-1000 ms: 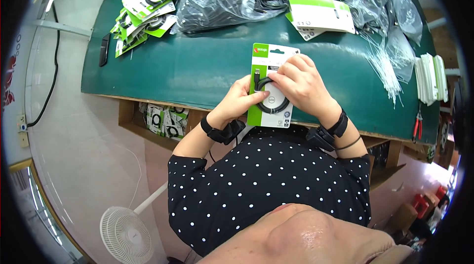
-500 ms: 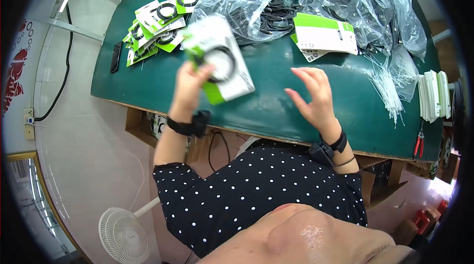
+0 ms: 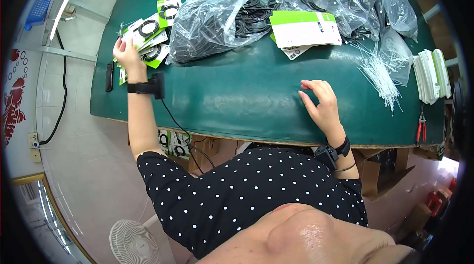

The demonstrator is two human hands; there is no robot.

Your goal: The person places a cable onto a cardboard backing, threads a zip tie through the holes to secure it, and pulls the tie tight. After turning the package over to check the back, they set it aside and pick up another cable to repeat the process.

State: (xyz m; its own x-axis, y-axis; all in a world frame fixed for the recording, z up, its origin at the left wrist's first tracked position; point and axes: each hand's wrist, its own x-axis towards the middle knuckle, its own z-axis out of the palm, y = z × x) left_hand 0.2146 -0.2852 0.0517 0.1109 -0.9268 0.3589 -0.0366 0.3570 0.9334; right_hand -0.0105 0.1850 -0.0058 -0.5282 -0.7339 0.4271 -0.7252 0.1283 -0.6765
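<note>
At the far left of the green table, my left hand (image 3: 129, 56) is closed at the edge of a pile of carded cables (image 3: 149, 28). These are white and green cards, each with a coiled black cable. My fingers pinch one carded cable there and partly cover it. My right hand (image 3: 323, 103) hovers over the table's front part, thumb apart from the fingers, holding nothing. Beyond it lies a stack of flat white and green cards (image 3: 306, 31). Left of that stack, a clear plastic bag (image 3: 200, 29) spills black cables (image 3: 253, 17) from its mouth.
Larger bags of cables (image 3: 340, 0) fill the back right. White cable ties (image 3: 377, 76) lie spread before upright cards (image 3: 430, 76) at the right edge. Red-handled pliers (image 3: 421, 128) hang at the front right edge. A black phone-like object (image 3: 109, 76) lies beside the pile.
My left hand has carried a carded cable from the table's middle leftward to the pile. My right hand has stayed near its place, its fingers drawn closer together. The whole view has shifted slightly.
</note>
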